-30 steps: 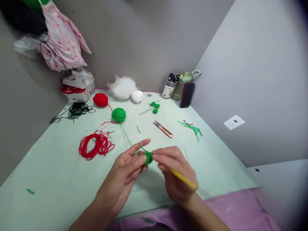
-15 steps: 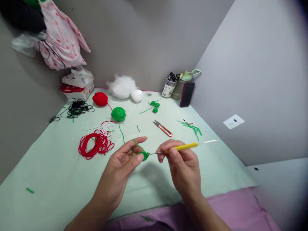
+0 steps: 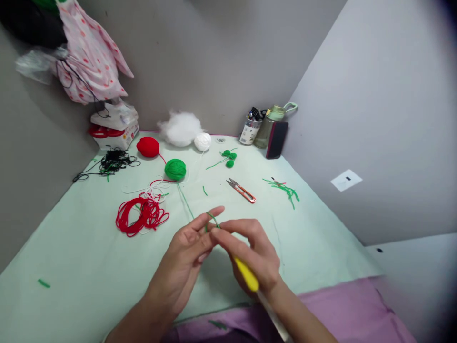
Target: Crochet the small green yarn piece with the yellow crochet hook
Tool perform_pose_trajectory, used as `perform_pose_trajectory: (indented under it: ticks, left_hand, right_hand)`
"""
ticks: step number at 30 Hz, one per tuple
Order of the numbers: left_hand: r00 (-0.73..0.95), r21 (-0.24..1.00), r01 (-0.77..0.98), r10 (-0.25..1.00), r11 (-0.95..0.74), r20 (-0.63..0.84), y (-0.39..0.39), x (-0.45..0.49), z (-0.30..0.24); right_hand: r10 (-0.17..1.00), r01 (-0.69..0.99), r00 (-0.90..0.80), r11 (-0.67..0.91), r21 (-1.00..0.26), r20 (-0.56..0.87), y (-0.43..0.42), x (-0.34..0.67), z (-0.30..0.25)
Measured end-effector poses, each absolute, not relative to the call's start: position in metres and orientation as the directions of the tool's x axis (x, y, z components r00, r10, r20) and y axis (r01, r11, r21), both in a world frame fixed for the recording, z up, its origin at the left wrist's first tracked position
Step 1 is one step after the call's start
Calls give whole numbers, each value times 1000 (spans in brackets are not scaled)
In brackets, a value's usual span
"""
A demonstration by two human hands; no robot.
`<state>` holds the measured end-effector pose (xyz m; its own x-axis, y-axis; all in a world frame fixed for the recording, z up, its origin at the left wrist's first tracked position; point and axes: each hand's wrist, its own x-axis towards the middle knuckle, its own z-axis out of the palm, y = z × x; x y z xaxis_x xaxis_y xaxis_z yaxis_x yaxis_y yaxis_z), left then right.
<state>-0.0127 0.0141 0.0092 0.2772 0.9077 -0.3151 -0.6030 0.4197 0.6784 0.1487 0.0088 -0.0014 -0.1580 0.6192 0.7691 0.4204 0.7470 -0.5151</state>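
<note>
My left hand (image 3: 180,262) pinches a small green crochet piece, now mostly hidden behind the fingers. Green yarn (image 3: 213,218) loops over its raised index finger and runs back to the green yarn ball (image 3: 175,169). My right hand (image 3: 255,252) is closed around a crochet hook (image 3: 247,275) with a yellow handle, its rear end pointing down toward me. The right thumb and index fingertips meet the left fingertips at the piece. The hook's working tip is out of sight.
Beyond my hands lie orange-handled thread snips (image 3: 242,190), green yarn scraps (image 3: 285,190) and small green balls (image 3: 229,157). Tangled red yarn (image 3: 141,216) is to the left. Farther back are a red yarn ball (image 3: 148,147), white stuffing (image 3: 181,128), a bottle (image 3: 266,131) and a phone (image 3: 277,140).
My right hand has moved left to the left fingertips. The hook has swung from pointing sideways to lying back under the right palm. The left hand has shifted slightly right.
</note>
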Motion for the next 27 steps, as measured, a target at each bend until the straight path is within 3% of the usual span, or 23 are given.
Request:
perform_pose_trajectory:
  ticks: [2, 5, 10, 18, 21, 24, 27]
  left_hand:
    - [326, 631, -619, 884, 468, -335, 16, -15, 9]
    - [235, 693, -606, 920, 390, -313, 17, -16, 8]
    - [206, 835, -456, 949, 308, -237, 12, -14, 5]
    - [155, 873, -402, 960, 278, -234, 12, -19, 8]
    - [138, 886, -385, 966, 257, -220, 13, -20, 7]
    - [104, 924, -324, 979, 201, -177, 13, -21, 3]
    - [5, 963, -242, 993, 115, -117, 13, -19, 2]
  right_hand:
    - [711, 293, -26, 677, -675, 703, 11, 150, 0]
    - [838, 11, 80, 541, -841, 540, 16, 149, 2]
    - [873, -1, -10, 487, -874, 487, 21, 147, 1]
    - [955, -246, 1, 287, -926, 295, 27, 152, 1]
    - [946, -185, 5, 320, -929, 325, 23, 152, 5]
    - [895, 27, 2, 445, -895, 446, 16, 153, 8]
    - [755, 287, -110, 647, -706, 647, 11, 153, 8]
